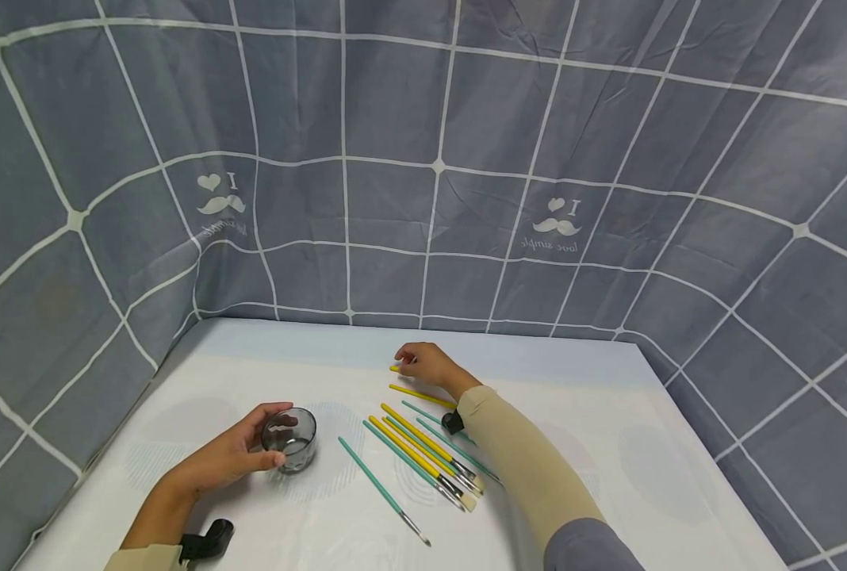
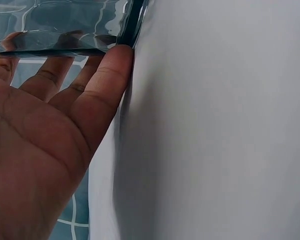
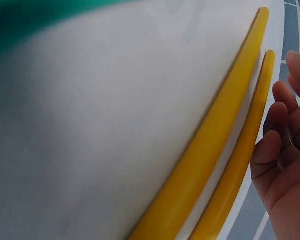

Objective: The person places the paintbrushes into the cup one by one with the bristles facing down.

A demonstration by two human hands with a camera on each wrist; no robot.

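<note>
My left hand point(image 1: 234, 452) holds a small clear glass cup point(image 1: 299, 458), thumb on one side and fingers on the other. In the left wrist view the thumb point(image 2: 112, 75) presses near the cup's edge point(image 2: 60, 30). At the far side of the table, my right hand point(image 1: 427, 365) is beside the farthest yellow-handled paintbrush point(image 1: 394, 368). The right wrist view shows its fingers point(image 3: 268, 145) loosely bent next to that yellow handle point(image 3: 240, 160), pinching nothing. A second yellow handle point(image 3: 205, 135) lies alongside; its brush point(image 1: 412, 392) is nearer me in the head view.
Several yellow- and green-handled paintbrushes lie side by side mid-table, including a yellow one point(image 1: 409, 446). A separate green-handled paintbrush point(image 1: 377, 480) lies nearest me. The white tabletop point(image 1: 580, 396) meets a grey checked curtain point(image 1: 388, 198) behind and at both sides.
</note>
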